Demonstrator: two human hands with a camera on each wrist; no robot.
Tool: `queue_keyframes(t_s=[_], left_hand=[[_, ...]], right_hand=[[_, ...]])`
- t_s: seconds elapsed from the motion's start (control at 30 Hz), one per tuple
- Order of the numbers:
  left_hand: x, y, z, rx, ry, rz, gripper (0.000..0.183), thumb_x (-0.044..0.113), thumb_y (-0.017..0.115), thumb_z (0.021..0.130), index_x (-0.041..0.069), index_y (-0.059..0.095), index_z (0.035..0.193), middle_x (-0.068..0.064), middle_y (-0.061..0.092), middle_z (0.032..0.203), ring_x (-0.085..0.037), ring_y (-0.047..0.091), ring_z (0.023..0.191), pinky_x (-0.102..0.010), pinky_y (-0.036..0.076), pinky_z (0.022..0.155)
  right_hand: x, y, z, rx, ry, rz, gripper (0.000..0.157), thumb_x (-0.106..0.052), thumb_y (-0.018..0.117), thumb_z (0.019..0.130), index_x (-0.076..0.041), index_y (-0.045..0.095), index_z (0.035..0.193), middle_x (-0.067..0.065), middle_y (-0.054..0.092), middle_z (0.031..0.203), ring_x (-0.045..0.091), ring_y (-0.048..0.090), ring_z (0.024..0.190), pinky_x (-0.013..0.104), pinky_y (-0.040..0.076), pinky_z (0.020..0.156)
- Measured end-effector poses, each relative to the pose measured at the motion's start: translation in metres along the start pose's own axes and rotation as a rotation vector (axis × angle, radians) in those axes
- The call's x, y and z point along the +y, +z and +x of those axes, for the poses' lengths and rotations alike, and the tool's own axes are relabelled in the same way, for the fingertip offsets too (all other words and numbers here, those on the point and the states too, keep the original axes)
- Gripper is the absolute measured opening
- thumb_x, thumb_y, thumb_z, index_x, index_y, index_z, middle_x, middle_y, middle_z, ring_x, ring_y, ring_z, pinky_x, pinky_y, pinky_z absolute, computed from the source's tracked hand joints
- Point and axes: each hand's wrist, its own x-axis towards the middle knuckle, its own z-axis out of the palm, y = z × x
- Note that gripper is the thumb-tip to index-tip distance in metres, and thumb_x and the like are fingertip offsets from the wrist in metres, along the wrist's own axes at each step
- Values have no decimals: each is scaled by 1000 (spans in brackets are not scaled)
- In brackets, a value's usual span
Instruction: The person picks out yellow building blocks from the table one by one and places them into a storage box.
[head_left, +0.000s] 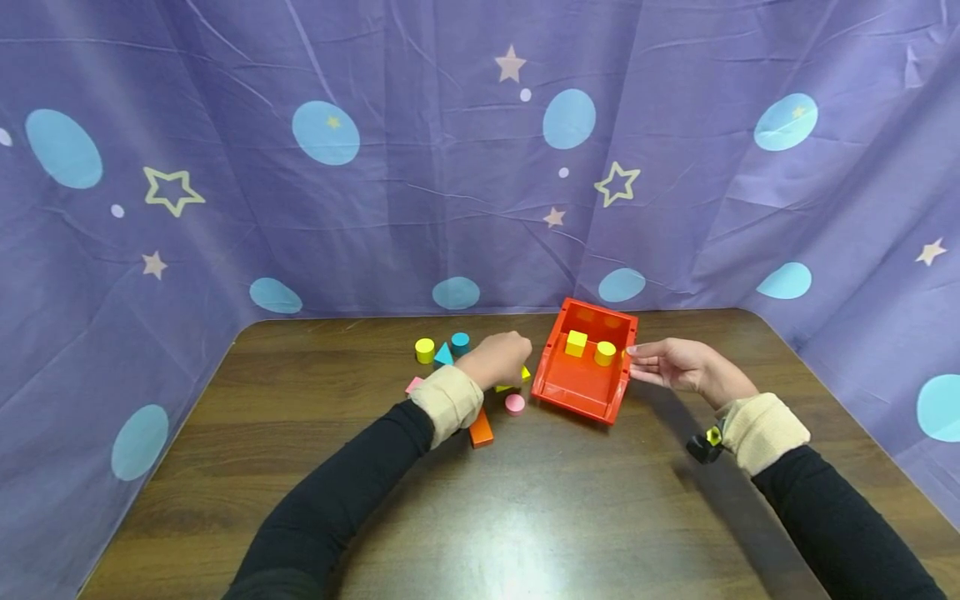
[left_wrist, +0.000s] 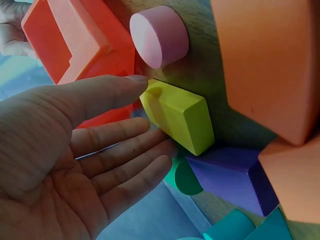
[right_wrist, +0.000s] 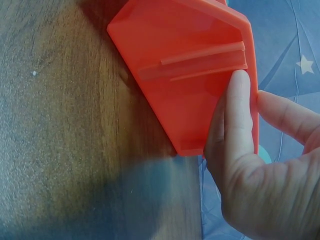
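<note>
My left hand is over the loose blocks just left of a red bin. In the left wrist view its fingers are extended and fairly straight. The thumb and fingertips are right at one end of a yellow block, with nothing gripped between them. At the bin's right side, my right hand pinches the rim of the side wall between thumb and fingers, as the right wrist view shows. Inside the bin are a yellow cube and a yellow cylinder.
A pink cylinder stands by the bin's near left corner. Around the left hand lie an orange block, a purple block, a green rounded block, a blue triangle, a blue cylinder and another yellow cylinder. Behind hangs a purple curtain.
</note>
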Motion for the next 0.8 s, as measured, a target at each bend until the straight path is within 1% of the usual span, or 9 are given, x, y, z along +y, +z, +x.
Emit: queue_keyframes(t_s=[0.2, 0.3, 0.47, 0.6, 0.7, 0.8], left_hand=[[1, 2, 2, -2, -3, 2, 16, 4, 73, 83, 11, 60, 76, -1, 56, 75, -18, 49, 69, -29, 44, 61], [2, 4, 4, 6, 0, 15, 13, 3, 72, 83, 10, 62, 78, -3, 60, 78, -18, 51, 71, -29, 46, 62], [2, 7, 7, 28, 9, 41, 7, 3, 72, 82, 8, 68, 84, -6, 68, 86, -19, 55, 74, -32, 49, 65], [4, 9, 8, 36, 12, 40, 8, 2, 72, 83, 7, 70, 90, -8, 71, 91, -21, 58, 78, -34, 53, 69], [4, 10, 10, 39, 15, 37, 9, 1, 71, 84, 6, 70, 91, -8, 72, 93, -22, 61, 81, -36, 55, 72], [4, 12, 11, 45, 17, 32, 10, 1, 71, 84, 6, 70, 93, -9, 73, 95, -23, 63, 83, -37, 56, 74]], right_hand=[[0, 1, 1, 23, 8, -6, 37, -2, 36, 107, -6, 69, 92, 4, 73, 89, 12, 71, 85, 24, 59, 85], [0, 1, 1, 27, 10, -2, 37, -2, 36, 107, -6, 70, 92, 4, 73, 88, 12, 71, 84, 24, 59, 85], [-1, 1, 1, 5, 7, -6, 36, -2, 36, 107, -6, 70, 93, 4, 73, 89, 12, 71, 85, 24, 59, 85], [-1, 1, 2, 16, 10, -5, 36, -2, 36, 107, -5, 69, 93, 4, 73, 89, 12, 71, 85, 24, 59, 84], [0, 0, 2, 33, 15, 0, 36, -1, 36, 107, -5, 69, 93, 5, 73, 88, 12, 71, 84, 24, 60, 83], [-1, 0, 2, 33, 14, -3, 35, -2, 37, 107, -5, 69, 93, 5, 73, 88, 12, 71, 84, 24, 60, 83]])
